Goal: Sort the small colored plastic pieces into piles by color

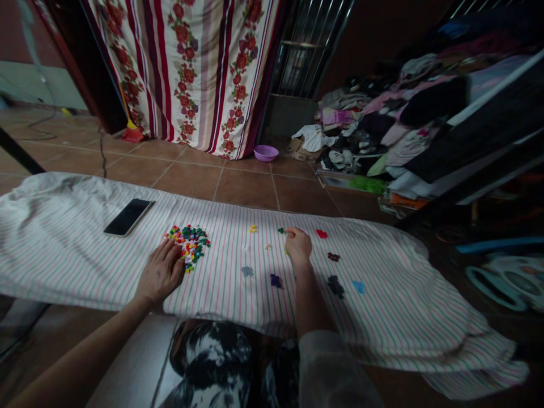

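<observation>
My left hand (160, 271) rests with fingers stretched out on the near-left edge of a mixed pile of small coloured pieces (193, 243), too small to name exactly. My right hand (298, 245) is closed, thumb and forefinger together, beside a few dark green pieces (281, 230); whatever it pinches is hidden. Around it lie little single-colour groups: yellow pieces (253, 228), red pieces (322, 233), dark brown pieces (334, 256), grey pieces (247, 271), dark purple pieces (276, 280), black pieces (335, 285) and light blue pieces (358, 286). Some light green shows under the right hand.
A striped cloth (238, 306) covers the long low surface. On its left lies a phone (130, 217). Beyond, on the tiled floor, are a purple basin (266, 153), a broom (133, 131) and a flowered curtain (199, 73). Clothes (395, 107) are heaped at the right.
</observation>
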Available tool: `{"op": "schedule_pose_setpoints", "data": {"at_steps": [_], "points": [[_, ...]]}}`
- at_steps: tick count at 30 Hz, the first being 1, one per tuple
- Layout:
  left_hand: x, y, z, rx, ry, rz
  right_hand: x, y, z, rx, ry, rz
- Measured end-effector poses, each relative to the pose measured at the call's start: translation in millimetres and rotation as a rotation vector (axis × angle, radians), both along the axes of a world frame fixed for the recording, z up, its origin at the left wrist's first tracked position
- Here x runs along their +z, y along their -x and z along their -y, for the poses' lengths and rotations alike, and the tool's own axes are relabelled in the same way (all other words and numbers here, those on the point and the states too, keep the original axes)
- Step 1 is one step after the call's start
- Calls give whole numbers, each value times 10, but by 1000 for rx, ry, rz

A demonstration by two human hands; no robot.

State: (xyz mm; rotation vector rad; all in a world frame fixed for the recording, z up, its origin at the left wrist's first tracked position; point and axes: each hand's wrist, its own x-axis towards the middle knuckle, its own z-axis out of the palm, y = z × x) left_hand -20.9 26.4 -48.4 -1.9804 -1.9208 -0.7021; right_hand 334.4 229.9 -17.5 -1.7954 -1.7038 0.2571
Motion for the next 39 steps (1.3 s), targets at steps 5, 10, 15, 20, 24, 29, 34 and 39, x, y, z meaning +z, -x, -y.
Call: {"op": "schedule_pose_setpoints", "data": {"at_steps": [5,10,15,20,24,29,34,39], "points": [[-8,-10,-11,8,0,40,93,80,60,-42,-102,-31],[5,-42,-21,64,21,55,111,377,203,121,-139,-60],[4,-73,-34,117,30,72,104,786,367,347,-133,-80],[1,-102,-43,192,64,69,73,1187,520,608,-65,-49],[12,-119,-43,214,112,75,4,1461,647,787,20,7],[52,-136,-45,192,135,79,-19,1659,727,774,61,92],[111,-155,-40,201,164,82,-50,1741,757,748,40,137],[143,-162,-34,192,160,88,-126,1755,783,717,-8,116]]}}
